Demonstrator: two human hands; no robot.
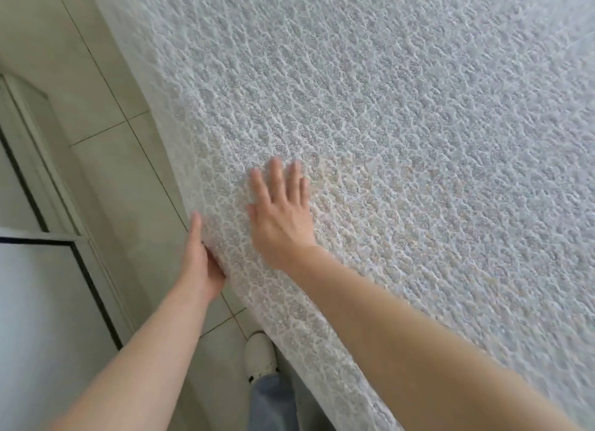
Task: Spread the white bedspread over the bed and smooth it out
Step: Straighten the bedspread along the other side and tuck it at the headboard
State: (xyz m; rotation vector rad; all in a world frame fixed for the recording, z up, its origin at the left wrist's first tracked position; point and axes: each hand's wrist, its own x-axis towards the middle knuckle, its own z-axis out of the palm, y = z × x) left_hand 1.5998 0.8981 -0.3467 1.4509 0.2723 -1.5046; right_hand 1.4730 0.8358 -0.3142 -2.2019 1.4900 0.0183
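Spread flat, the bare right hand (283, 218) is pressing on the white textured quilted bedspread (402, 134) near the bed's edge, while the left hand (201, 263) is gripping its overhanging side.

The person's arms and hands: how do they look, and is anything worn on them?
Both forearms are bare, with no sleeve in view. The left hand and the right hand wear no glove, ring, watch or bracelet that can be seen. The right hand's fingers are blurred, so small details there cannot be told.

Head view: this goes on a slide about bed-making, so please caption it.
Right hand flat on the white bedspread, left hand at its hanging edge above the tiled floor.
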